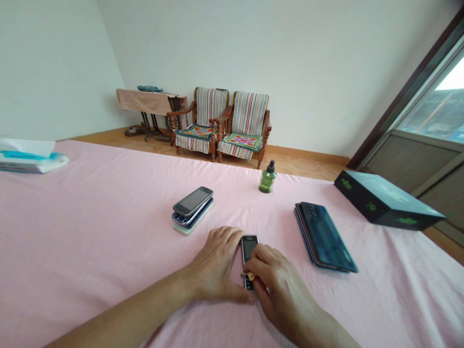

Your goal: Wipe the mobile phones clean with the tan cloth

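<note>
A small keypad mobile phone (249,247) lies face up on the pink cloth, its dark screen toward the far end. My left hand (216,266) steadies it from the left, fingertips at its top corner and thumb at its lower end. Bunched fingers of my right hand (277,278) press a small yellowish cloth (250,276) onto the phone, near its keypad. Most of that cloth is hidden under the fingers. To the left rests a stack of older phones (194,202). On the right, a dark blue smartphone (322,234) lies on top of another device.
A green spray bottle (267,178) stands near the far edge of the pink cloth (108,203). At the right is a black box (384,200), at the far left a tissue pack (31,162). Two wooden armchairs (242,126) and a covered sewing table (148,101) stand beyond.
</note>
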{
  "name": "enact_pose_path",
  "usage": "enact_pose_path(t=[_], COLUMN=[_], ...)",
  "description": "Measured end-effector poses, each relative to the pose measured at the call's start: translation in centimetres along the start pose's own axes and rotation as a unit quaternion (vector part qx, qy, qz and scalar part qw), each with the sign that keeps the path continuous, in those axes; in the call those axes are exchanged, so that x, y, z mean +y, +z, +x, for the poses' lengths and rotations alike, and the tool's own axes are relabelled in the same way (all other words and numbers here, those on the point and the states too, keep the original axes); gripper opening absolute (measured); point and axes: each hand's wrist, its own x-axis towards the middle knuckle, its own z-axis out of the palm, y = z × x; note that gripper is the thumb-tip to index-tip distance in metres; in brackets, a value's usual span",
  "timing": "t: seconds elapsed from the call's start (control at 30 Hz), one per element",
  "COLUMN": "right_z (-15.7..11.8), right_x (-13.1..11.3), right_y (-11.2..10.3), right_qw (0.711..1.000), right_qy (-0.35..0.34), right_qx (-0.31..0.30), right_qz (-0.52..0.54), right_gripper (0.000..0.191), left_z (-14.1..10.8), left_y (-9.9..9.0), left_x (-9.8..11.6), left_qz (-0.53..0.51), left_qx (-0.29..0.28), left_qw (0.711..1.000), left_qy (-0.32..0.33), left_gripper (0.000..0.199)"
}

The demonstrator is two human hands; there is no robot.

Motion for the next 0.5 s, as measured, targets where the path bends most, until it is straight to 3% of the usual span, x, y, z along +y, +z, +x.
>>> enact_pose_path(t=[0.5], right_z=[-0.34], right_x=[-0.26], right_y=[0.56], right_qw=[0.999], right_qy=[0.020], right_qx=[0.014], right_qz=[0.022], right_gripper=[0.024], left_z=[-0.01], left_y=[0.00], left_x=[0.08], left_qz=[0.007], left_qx=[0.002], left_qw=[1.000], left_qy=[0.000], left_gripper=[0.094])
